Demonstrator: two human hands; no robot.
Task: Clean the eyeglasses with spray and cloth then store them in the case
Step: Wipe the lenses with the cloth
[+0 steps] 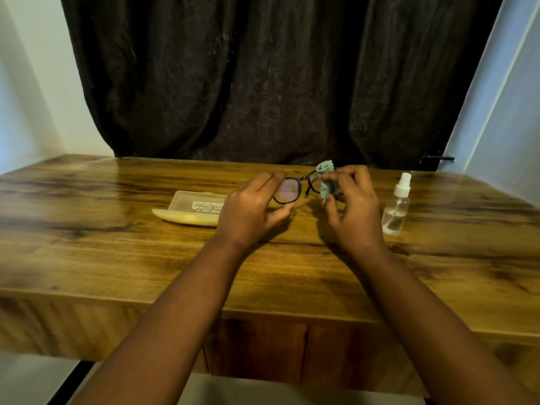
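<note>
Black-framed eyeglasses (292,189) are held above the wooden table (117,252). My left hand (251,209) grips the frame around its left lens, thumb below and fingers above. My right hand (350,206) pinches a grey-green cloth (325,182) folded over the right lens, which the cloth mostly hides. A pale translucent case (193,207) lies open on the table left of my left hand, its lid tipped back. A clear spray bottle (397,204) with a white cap stands upright just right of my right hand.
A dark curtain (277,77) hangs behind the table's far edge. White walls stand at both sides. The table's near edge runs across the lower part of the view, with my forearms reaching over it.
</note>
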